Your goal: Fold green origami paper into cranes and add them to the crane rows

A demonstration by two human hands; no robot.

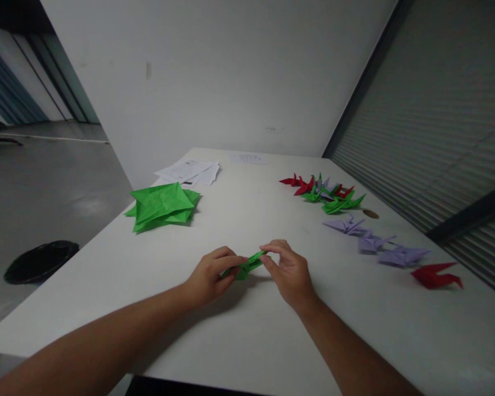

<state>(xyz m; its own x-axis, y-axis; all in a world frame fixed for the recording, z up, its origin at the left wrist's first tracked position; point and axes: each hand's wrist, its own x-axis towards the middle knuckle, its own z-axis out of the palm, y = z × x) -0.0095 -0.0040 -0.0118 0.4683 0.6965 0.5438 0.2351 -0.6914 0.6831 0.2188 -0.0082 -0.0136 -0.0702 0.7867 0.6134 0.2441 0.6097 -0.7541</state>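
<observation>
Over the white worktop (251, 341), we are holding a folded green paper (247, 268) level with our fingertips, the left hand (210, 275) pinching one end, the right hand (289, 271) the other; we should be pressing lightly and evenly, sparing its narrow layers any crumpling.

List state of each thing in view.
Green paper: folded, held
Left hand: pinching one end
Right hand: pinching other end
Green sheets: creased, stacked
Near red crane: folded
Purple cranes: folded, lined up
Far cranes: folded, clustered
White papers: overlapping
Blinds: lowered
Bin: uncovered
</observation>
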